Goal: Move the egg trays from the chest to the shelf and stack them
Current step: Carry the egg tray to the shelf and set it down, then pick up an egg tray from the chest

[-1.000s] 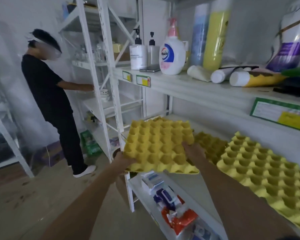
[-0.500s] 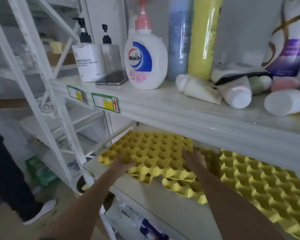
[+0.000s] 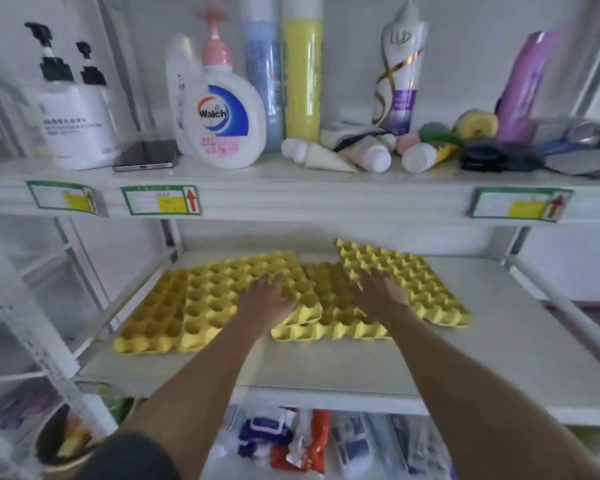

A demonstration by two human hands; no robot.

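Several yellow egg trays lie overlapping on the middle shelf [image 3: 361, 372]. The left tray [image 3: 201, 299] lies flat, its right edge over a middle tray [image 3: 329, 323]. A right tray [image 3: 416, 282] overlaps the middle one from the other side. My left hand [image 3: 267, 299] rests palm down on the left tray's right part, fingers spread. My right hand [image 3: 378, 292] lies flat with spread fingers where the middle and right trays meet. Neither hand grips a tray. The chest is out of view.
The upper shelf [image 3: 291, 195] just above carries pump bottles, a Walch soap bottle [image 3: 222, 123], a phone [image 3: 146, 155], spray cans, tubes and sponges. White uprights [image 3: 42, 341] stand at the left. Packaged goods [image 3: 291, 445] fill the shelf below.
The tray carried a second ago now lies on the shelf, partly over the others. Both hands have let go and lie flat on the trays. The view has turned square to the shelf.
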